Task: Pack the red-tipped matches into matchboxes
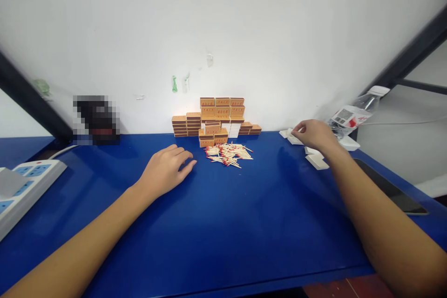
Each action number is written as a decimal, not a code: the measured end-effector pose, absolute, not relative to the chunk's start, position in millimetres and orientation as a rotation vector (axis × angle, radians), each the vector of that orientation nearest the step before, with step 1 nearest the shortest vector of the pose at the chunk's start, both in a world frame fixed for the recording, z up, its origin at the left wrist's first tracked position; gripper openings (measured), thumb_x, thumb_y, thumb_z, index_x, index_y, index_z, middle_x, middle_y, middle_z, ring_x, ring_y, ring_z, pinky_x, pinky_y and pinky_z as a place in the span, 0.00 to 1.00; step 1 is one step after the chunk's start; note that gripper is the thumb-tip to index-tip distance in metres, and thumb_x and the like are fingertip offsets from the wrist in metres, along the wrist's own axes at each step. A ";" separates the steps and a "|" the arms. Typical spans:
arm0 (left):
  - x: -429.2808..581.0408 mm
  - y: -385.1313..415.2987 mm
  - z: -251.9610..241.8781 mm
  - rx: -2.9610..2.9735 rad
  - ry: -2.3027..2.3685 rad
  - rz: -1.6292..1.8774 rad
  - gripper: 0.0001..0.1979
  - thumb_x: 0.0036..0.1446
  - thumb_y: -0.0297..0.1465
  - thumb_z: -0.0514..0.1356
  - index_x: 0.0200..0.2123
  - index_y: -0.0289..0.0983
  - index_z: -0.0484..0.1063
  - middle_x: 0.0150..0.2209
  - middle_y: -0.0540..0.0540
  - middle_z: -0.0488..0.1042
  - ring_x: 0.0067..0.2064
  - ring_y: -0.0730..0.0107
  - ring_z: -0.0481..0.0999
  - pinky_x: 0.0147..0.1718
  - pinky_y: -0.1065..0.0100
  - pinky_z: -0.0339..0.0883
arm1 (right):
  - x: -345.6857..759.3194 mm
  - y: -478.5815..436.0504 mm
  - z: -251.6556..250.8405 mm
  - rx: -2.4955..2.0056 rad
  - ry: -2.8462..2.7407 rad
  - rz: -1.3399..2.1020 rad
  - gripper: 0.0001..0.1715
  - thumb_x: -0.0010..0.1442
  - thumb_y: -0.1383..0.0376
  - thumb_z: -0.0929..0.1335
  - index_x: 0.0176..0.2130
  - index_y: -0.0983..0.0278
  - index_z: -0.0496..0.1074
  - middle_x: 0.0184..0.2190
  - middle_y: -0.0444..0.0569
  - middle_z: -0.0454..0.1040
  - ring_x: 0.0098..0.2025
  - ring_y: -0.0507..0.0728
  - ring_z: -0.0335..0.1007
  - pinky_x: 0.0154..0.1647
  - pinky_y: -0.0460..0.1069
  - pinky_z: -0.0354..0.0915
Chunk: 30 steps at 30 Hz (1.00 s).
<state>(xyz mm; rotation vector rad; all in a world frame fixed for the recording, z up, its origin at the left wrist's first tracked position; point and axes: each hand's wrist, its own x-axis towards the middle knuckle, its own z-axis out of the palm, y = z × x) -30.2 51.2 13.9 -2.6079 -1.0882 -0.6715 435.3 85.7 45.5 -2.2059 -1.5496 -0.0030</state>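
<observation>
The right hand (310,136) reaches out with its fingers bent and the tips brought down at the white trays (295,139); whether it grips one or merely touches it, I cannot tell. Some of these small trays lie under and just beyond the fingertips, toward the hand's ten o'clock, and others lie near its six o'clock. The left hand (167,167) holds nothing, its fingers loosely curled and the thumb apart, palm toward the blue desk (223,223).

Just beyond the thumb, at the left hand's two o'clock, is a loose heap of red-tipped matches (228,153). Behind them, at its one o'clock, stacked matchboxes (222,111) stand near the wall (265,46), tallest in the middle and lower on both sides, with a few more boxes in front and white pieces (233,130) upright among them.

Farther out, a clear bottle (352,114) leans at the right hand's two o'clock, and a dark flat device (387,186) lies at its four. From the left hand, a power strip (38,181) sits toward nine o'clock and a dark, pixelated object (96,118) at ten.
</observation>
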 end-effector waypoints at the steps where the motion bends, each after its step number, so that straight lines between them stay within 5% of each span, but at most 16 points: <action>1: -29.6 50.6 13.7 -2.616 -1.089 -0.670 0.13 0.71 0.37 0.57 0.41 0.38 0.80 0.34 0.44 0.80 0.36 0.59 0.76 0.36 0.60 0.70 | 442.8 83.1 45.0 -2.214 -1.581 -0.021 0.04 0.59 0.69 0.74 0.33 0.68 0.81 0.33 0.60 0.79 0.29 0.55 0.62 0.36 0.55 0.53; 12: -27.6 48.5 14.0 -2.610 -0.997 -0.714 0.12 0.71 0.35 0.58 0.41 0.36 0.80 0.32 0.46 0.79 0.34 0.61 0.75 0.34 0.61 0.69 | 441.0 79.6 48.7 -2.120 -1.951 -0.044 0.07 0.62 0.70 0.70 0.34 0.70 0.79 0.40 0.66 0.76 0.34 0.58 0.66 0.40 0.53 0.58; 17: -20.0 40.2 12.4 -2.659 -0.934 -0.748 0.12 0.72 0.36 0.58 0.43 0.36 0.79 0.33 0.46 0.78 0.35 0.62 0.74 0.37 0.60 0.71 | 387.0 59.0 67.6 -1.933 -2.169 0.168 0.07 0.63 0.64 0.69 0.34 0.64 0.77 0.35 0.52 0.78 0.35 0.58 0.72 0.39 0.50 0.62; 22: -8.2 27.3 13.3 -2.825 -0.918 -0.842 0.17 0.70 0.42 0.61 0.52 0.35 0.76 0.38 0.44 0.79 0.39 0.60 0.76 0.41 0.58 0.74 | 294.1 18.7 59.2 -1.341 -2.443 0.725 0.07 0.66 0.63 0.68 0.37 0.62 0.75 0.33 0.47 0.77 0.33 0.55 0.69 0.36 0.49 0.63; 27: -2.5 20.2 12.2 -2.921 -0.858 -0.807 0.29 0.65 0.49 0.64 0.58 0.32 0.73 0.45 0.40 0.79 0.44 0.56 0.77 0.43 0.54 0.76 | 254.8 -1.3 47.9 -1.214 -2.446 0.645 0.06 0.69 0.65 0.68 0.38 0.62 0.74 0.35 0.46 0.77 0.36 0.54 0.69 0.38 0.49 0.62; 30: -2.5 20.4 10.3 -2.947 -0.833 -0.774 0.28 0.65 0.49 0.65 0.57 0.33 0.74 0.45 0.40 0.79 0.45 0.55 0.78 0.44 0.54 0.76 | 262.5 4.5 43.7 -1.254 -2.416 0.546 0.08 0.72 0.63 0.66 0.40 0.61 0.75 0.36 0.47 0.78 0.39 0.55 0.71 0.40 0.51 0.63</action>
